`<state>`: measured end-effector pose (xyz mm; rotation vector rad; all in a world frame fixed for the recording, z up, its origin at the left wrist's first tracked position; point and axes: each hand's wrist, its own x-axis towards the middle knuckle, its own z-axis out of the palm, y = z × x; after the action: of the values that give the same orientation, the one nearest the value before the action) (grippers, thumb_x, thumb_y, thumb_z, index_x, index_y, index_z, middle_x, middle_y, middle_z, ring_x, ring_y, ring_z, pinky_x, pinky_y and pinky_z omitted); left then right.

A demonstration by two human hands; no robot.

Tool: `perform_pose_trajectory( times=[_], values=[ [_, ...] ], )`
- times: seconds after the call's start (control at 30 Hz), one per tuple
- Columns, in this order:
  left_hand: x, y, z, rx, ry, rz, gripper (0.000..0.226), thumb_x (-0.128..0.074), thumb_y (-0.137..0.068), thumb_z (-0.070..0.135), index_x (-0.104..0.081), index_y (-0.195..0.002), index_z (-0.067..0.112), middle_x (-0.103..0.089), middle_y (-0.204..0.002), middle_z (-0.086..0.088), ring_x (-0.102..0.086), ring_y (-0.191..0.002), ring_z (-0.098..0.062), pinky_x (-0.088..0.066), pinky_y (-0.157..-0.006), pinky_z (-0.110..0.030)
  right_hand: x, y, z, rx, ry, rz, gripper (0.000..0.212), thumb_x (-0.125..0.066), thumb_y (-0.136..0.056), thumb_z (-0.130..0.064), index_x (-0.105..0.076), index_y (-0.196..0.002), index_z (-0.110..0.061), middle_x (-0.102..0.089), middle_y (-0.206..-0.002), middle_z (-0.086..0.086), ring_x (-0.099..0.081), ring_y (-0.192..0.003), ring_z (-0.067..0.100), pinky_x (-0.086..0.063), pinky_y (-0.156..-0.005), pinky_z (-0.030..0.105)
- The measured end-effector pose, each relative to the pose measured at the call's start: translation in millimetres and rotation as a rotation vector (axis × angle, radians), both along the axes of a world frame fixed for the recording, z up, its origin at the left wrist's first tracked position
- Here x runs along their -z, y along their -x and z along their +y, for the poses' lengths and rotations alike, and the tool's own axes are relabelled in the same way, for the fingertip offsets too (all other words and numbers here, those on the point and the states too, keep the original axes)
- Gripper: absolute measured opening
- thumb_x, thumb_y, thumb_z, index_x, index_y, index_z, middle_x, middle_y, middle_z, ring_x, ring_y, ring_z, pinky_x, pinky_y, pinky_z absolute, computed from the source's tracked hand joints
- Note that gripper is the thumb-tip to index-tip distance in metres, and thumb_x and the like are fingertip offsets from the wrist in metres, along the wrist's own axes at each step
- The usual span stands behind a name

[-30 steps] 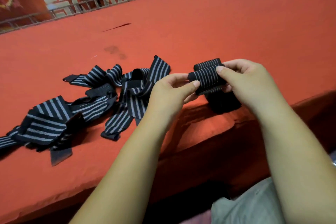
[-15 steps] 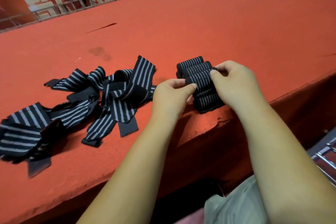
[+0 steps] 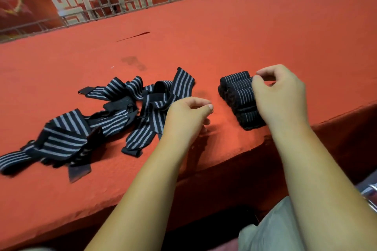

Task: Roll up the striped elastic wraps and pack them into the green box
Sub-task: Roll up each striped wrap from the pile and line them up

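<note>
The red ledge (image 3: 265,26) fills most of the view, and its front edge drops away at 6 o'clock, which looks like the main hazard here. The loose wraps (image 3: 114,120) lie in a crossed, overlapping tangle at 9 o'clock from the left hand; pulling one strap out of it could drag its neighbours along or toward the edge, and a twisted strap would roll unevenly. The rolls (image 3: 238,98), a short row of them packed side by side, sit at 3 o'clock from that hand, with the nearest one close to the ledge's lip. Being springy elastic, any roll not fastened may loosen or uncoil, and a nudge could tip the nearest one over the drop. The right hand (image 3: 283,96) is curled over the right side of the row, one fingertip at the far roll; its palm hides the contact, so I cannot tell whether it grasps a roll or merely touches it. Lifting it away carelessly could knock the row. The left hand (image 3: 185,116) hovers loosely curled, holding nothing, just beside the tangle. The green box is not in view, so carrying the rolls to it would risk dropping some.
</note>
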<state>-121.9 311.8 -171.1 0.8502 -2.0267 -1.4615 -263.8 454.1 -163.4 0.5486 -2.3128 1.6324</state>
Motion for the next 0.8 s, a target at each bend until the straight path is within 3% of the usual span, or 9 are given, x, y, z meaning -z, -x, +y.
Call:
perform_pose_trajectory(
  times=[0.13, 0.3, 0.57, 0.7, 0.8],
  values=[
    [-11, -45, -22, -0.053, 0.007, -0.026, 0.008, -0.075, -0.096, 0.013, -0.080, -0.094, 0.019, -0.081, -0.086, -0.006, -0.066, -0.058, -0.009, -0.053, -0.058, -0.030, -8, -31, -31, -0.112, 0.013, 0.067, 0.014, -0.066, -0.095, -0.025, -0.075, -0.105, -0.022, -0.074, -0.102, -0.007, -0.067, -0.098, 0.013, -0.049, -0.089, 0.027],
    [-22, -99, -54, -0.154, -0.015, 0.008, 0.011, -0.069, -0.100, 0.006, -0.078, -0.094, 0.010, -0.079, -0.084, -0.007, -0.063, -0.059, -0.012, -0.056, -0.053, -0.023, -9, -69, -76, -0.270, -0.002, 0.124, 0.016, -0.065, -0.098, -0.021, -0.074, -0.111, -0.022, -0.073, -0.106, -0.005, -0.065, -0.096, 0.012, -0.040, -0.085, 0.019],
    [-45, -148, -115, -0.295, 0.073, 0.052, 0.010, -0.068, -0.100, 0.003, -0.077, -0.097, 0.006, -0.077, -0.089, -0.015, -0.073, -0.073, -0.018, -0.069, -0.077, -0.037, -10, -117, -141, -0.472, -0.019, 0.089, 0.014, -0.064, -0.097, -0.020, -0.076, -0.103, -0.023, -0.074, -0.098, -0.010, -0.066, -0.093, 0.010, -0.049, -0.084, 0.027],
    [-55, -152, -165, -0.346, 0.243, -0.068, 0.013, -0.070, -0.089, 0.010, -0.078, -0.088, 0.019, -0.079, -0.079, -0.003, -0.077, -0.072, -0.023, -0.067, -0.083, -0.052, -9, -127, -159, -0.525, -0.050, 0.086, 0.014, -0.062, -0.100, -0.022, -0.076, -0.099, -0.024, -0.074, -0.095, -0.011, -0.066, -0.090, 0.009, -0.049, -0.081, 0.030],
    [-58, -148, -200, -0.351, 0.234, -0.166, 0.017, -0.070, -0.092, 0.007, -0.076, -0.086, 0.022, -0.077, -0.079, -0.007, -0.074, -0.075, -0.026, -0.066, -0.087, -0.056, -7, -132, -171, -0.561, -0.098, 0.113, 0.014, -0.061, -0.101, -0.023, -0.074, -0.096, -0.026, -0.071, -0.089, -0.013, -0.063, -0.081, 0.008, -0.045, -0.074, 0.030]
  ],
)
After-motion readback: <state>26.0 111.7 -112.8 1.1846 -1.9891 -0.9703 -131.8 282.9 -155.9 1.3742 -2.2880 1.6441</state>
